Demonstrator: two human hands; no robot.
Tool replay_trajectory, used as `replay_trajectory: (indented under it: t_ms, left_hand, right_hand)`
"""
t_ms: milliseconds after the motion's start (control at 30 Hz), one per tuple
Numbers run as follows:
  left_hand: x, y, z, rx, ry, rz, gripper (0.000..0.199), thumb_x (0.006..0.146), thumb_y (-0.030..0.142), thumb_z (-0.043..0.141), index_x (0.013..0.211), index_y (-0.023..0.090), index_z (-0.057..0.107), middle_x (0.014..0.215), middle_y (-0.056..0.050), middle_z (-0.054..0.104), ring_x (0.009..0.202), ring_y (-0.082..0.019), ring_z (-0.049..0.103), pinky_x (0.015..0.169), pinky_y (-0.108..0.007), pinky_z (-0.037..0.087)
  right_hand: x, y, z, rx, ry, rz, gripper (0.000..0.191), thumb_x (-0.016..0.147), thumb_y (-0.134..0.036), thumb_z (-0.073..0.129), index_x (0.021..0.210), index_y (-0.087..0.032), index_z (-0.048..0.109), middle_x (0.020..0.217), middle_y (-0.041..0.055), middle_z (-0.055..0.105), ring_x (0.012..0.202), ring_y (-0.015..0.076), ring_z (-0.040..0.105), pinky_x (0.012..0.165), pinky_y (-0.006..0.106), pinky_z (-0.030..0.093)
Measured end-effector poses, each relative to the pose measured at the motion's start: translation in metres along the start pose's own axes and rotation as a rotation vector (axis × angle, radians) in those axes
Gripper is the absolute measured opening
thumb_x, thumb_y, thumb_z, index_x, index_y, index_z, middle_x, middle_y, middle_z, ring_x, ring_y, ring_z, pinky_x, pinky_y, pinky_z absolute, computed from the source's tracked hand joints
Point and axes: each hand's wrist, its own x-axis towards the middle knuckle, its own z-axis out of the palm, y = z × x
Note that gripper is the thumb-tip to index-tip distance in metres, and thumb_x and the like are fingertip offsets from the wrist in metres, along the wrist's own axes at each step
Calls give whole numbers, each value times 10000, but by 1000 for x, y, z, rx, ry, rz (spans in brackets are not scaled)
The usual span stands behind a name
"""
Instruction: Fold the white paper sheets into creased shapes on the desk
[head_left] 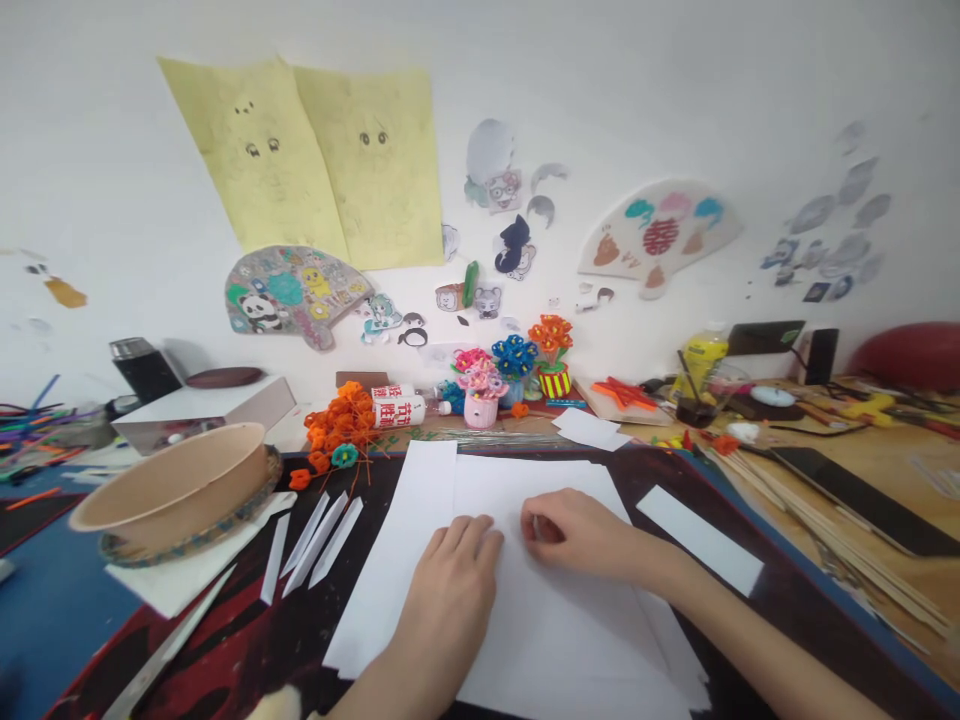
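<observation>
A stack of white paper sheets lies on the dark mat in front of me. A narrower white paper strip overlaps its left side. My left hand rests on the paper with its fingers stretched forward and lying flat. Just right of it, my right hand is low over the sheets, its fingers curled in toward the thumb. Whether a thin paper edge sits in that pinch is too hard to see. Several folded white paper strips lie to the left, and a cut white strip lies to the right.
At left, a beige bowl stands near long scissors. Orange pipe-cleaner flowers, small flower pots and paper scraps line the back. On the right are a drink cup, thin wooden sticks and a black phone.
</observation>
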Motion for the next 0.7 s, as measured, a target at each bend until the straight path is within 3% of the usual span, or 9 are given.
replay_trajectory:
  t_ms: [100, 233, 333, 467, 700]
  left_hand:
    - [7, 6, -11, -28, -92, -73, 325, 804, -6, 410, 937, 192, 630, 973, -62, 671, 886, -236, 613, 747, -352, 471]
    - [27, 6, -23, -354, -327, -310, 226, 754, 86, 502, 869, 218, 644, 741, -13, 674, 696, -204, 622, 654, -309, 442]
    - [46, -2, -21, -494, -410, -344, 44, 711, 208, 594, 726, 204, 635, 630, 10, 659, 577, -155, 585, 583, -261, 437]
    - [66, -13, -11, -653, -549, -377, 190, 713, 283, 577, 554, 177, 572, 469, 17, 601, 346, -85, 392, 396, -223, 361]
    - [81, -22, -6, -793, -636, -408, 227, 682, 303, 623, 517, 147, 608, 387, 36, 511, 312, -55, 306, 342, -219, 225]
  right_hand:
    - [2, 3, 3, -89, 9, 1, 64, 765, -208, 574, 786, -203, 634, 674, -19, 627, 597, 130, 507, 528, 226, 271]
    - [5, 6, 7, -149, 41, 25, 45, 774, -201, 569, 749, -210, 606, 668, -24, 631, 598, 129, 508, 531, 234, 247]
    - [7, 5, 15, -229, 122, 92, 87, 830, -199, 509, 783, -209, 582, 677, -5, 639, 596, 144, 525, 525, 256, 204]
    - [9, 2, 28, -343, 216, 170, 176, 916, -201, 396, 844, -192, 556, 699, 52, 665, 599, 187, 571, 525, 301, 134]
    - [9, 5, 32, -423, 267, 175, 217, 953, -207, 354, 839, -193, 538, 697, 61, 692, 590, 204, 612, 514, 318, 117]
